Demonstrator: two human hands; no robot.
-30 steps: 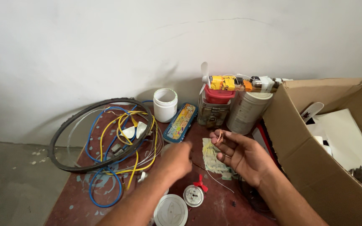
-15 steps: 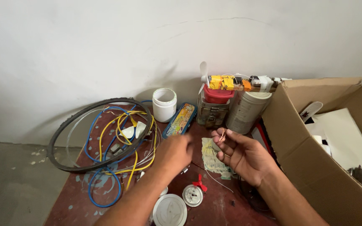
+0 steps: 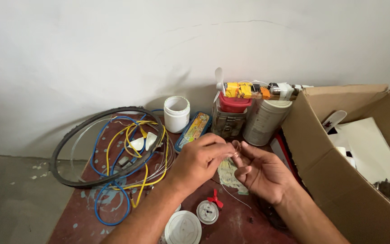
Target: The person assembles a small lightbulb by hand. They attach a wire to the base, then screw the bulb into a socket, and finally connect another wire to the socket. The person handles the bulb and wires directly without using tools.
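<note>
Left hand (image 3: 200, 161) and right hand (image 3: 262, 171) meet, fingertips pinching a thin copper-coloured wire (image 3: 237, 149) above the reddish-brown table (image 3: 93, 210).

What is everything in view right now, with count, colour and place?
Round black rubber ring: one, black, table's left part.
Loose insulated wires: a tangle, blue and yellow, inside and over the ring.
Open white plastic jar: one, white, by the wall.
Flat blue case: one, blue with a yellow top, right of the jar.
Red-lidded jar: one, by the wall.
Tall white canister: one, beside the box.
Brown cardboard box: one, open, right side.
Round white lid: one, near edge.
Small red propeller: one, below the hands.
Thin pale wire: one, running down from the fingers.
Left hand: grip pinching at the wire.
Right hand: palm up, fingertips meeting the left.
</note>
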